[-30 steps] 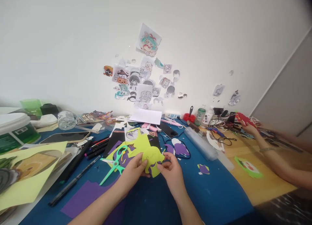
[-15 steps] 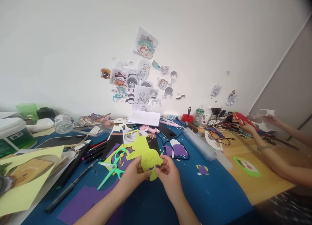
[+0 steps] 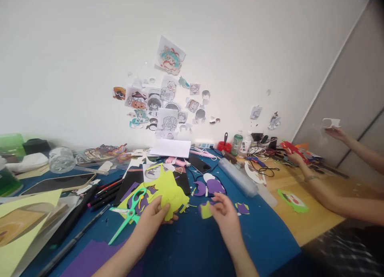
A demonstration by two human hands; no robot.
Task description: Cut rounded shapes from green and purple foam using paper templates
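Note:
A yellow-green paper cutout (image 3: 173, 201) is pinched in my left hand (image 3: 156, 219), between thumb and fingers. To its right, my right hand (image 3: 226, 213) holds a small yellow-green piece with a purple edge (image 3: 206, 210) by its right side, slightly blurred. Green-handled scissors (image 3: 129, 215) lie open to the left of my left hand, beside purple and yellow-green scraps. Beyond my right hand lie purple cutouts (image 3: 214, 186) with white parts. A small purple and green piece (image 3: 241, 208) rests on the blue mat just right of my right hand.
Black markers (image 3: 105, 198), a phone (image 3: 199, 164) and a clear plastic roll (image 3: 238, 178) lie on the blue mat (image 3: 258, 237). Bottles (image 3: 237, 144) stand by the wall. At the right, another person's hands hold a red piece (image 3: 291, 149) and a white sheet (image 3: 331, 122).
My hands have moved apart; the right one has gone right with the small piece, while the left keeps the larger cutout. The other person's white sheet is higher. The view has shifted.

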